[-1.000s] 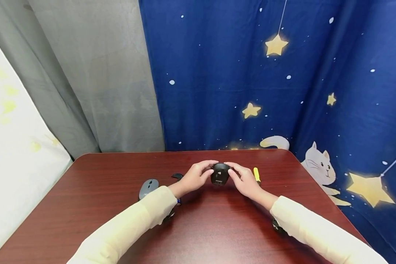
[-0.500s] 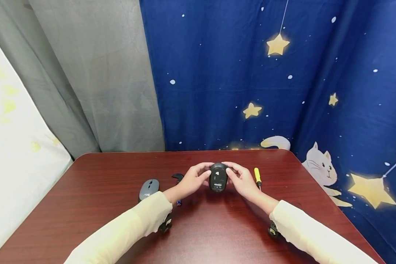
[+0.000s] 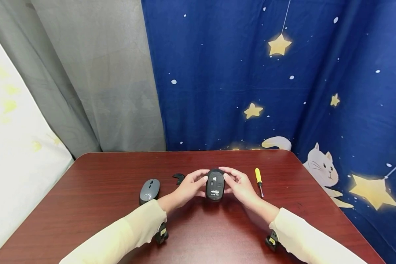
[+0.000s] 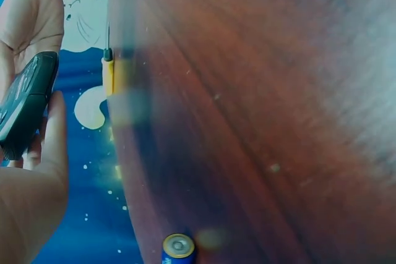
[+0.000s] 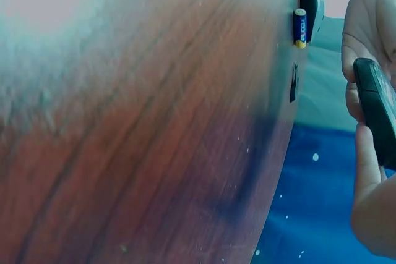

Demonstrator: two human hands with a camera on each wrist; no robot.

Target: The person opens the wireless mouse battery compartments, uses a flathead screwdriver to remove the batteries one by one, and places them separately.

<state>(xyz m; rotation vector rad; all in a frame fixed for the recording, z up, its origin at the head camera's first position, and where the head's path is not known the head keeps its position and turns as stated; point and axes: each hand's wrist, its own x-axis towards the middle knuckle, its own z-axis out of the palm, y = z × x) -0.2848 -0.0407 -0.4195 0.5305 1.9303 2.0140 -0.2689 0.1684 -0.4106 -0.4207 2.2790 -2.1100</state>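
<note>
Both hands hold a black computer mouse (image 3: 215, 185) above the table, its labelled underside turned toward the head camera. My left hand (image 3: 189, 187) grips its left side, the thumb on the edge of the underside. My right hand (image 3: 240, 184) grips the opposite side in the same way, with fingers behind. In the left wrist view the mouse (image 4: 28, 103) appears edge-on between the two hands. The right wrist view shows its dark side wall (image 5: 374, 112) against the fingers. The face turned away from the head camera is hidden there.
A grey mouse (image 3: 150, 190) lies on the reddish-brown table (image 3: 105, 176) at left. Near it are a curved black piece (image 3: 178, 178) and a blue battery (image 5: 300, 28), which the left arm hides from the head view. A yellow-handled screwdriver (image 3: 259, 179) lies at right.
The mouse has tilted, so its underside faces the head camera more fully. Both hands have moved it slightly left and toward the person, keeping their grip.
</note>
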